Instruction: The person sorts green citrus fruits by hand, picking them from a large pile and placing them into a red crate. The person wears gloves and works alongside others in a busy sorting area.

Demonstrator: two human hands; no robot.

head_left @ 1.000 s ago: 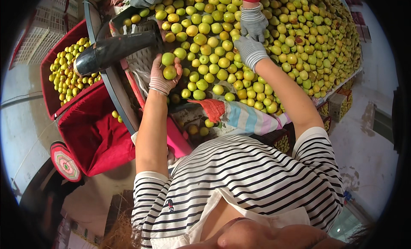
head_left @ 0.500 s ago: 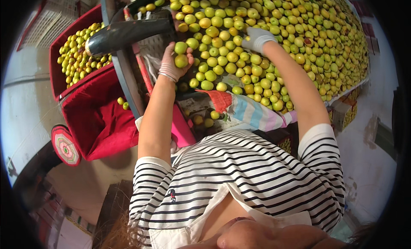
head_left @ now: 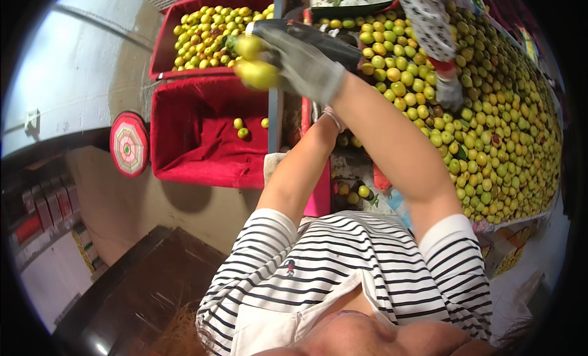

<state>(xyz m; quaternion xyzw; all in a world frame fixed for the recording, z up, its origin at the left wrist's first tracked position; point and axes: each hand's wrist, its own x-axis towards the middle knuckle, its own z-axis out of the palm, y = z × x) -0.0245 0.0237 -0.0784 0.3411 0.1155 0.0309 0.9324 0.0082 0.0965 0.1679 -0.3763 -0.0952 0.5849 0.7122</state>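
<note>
Red crates (head_left: 202, 141) beside round striped sign (head_left: 129, 144)

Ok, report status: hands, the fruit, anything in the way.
Right hand, gloved, shut on yellow-green fruit above the red crates. Left hand hidden behind right forearm. Another person's gloved hand on the fruit pile, well apart.

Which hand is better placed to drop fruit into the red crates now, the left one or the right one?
Right, probably. The gloved right hand already grips yellow-green fruits in its fingers, just above the red crates. The left hand is hidden behind the right forearm.
</note>
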